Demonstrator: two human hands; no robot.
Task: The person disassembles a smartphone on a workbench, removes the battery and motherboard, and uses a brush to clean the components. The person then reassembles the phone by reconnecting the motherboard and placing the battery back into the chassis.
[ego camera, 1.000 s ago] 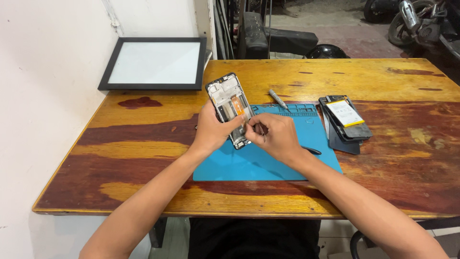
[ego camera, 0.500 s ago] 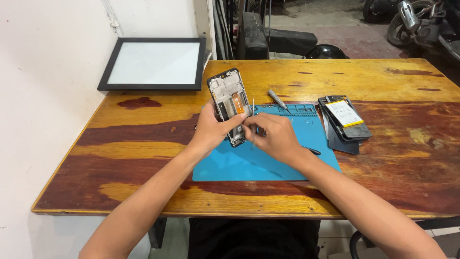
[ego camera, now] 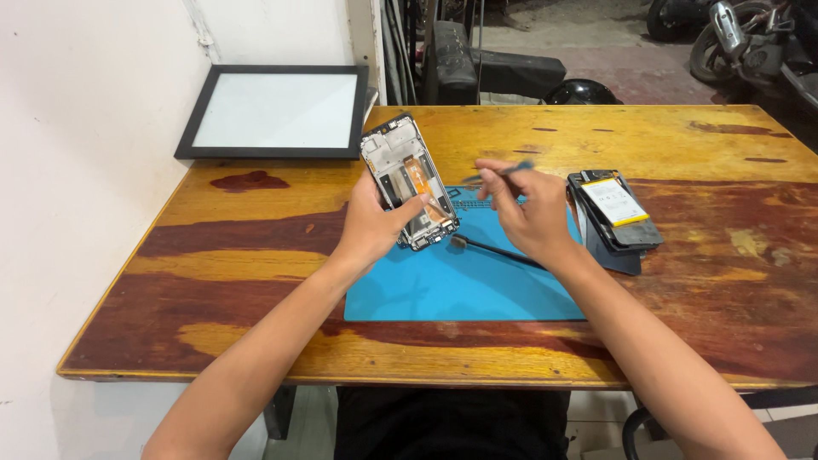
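My left hand (ego camera: 372,223) holds an opened phone frame (ego camera: 407,181) tilted up over the blue work mat (ego camera: 464,285), its inner side with an orange flex cable facing me. My right hand (ego camera: 530,213) is a little to the right of the phone, fingers closed on a thin pair of tweezers (ego camera: 503,173) whose tip points left toward the phone. A slim black tool (ego camera: 494,249) lies on the mat under my right hand.
A stack of phone parts with a yellow-labelled battery (ego camera: 613,213) lies right of the mat on the wooden table (ego camera: 256,255). A black-framed white panel (ego camera: 274,111) leans at the back left by the wall. Motorbikes stand beyond the table.
My right hand has moved away from the phone's lower end, to the right and up, now gripping the tweezers. The left hand has tilted the phone slightly.
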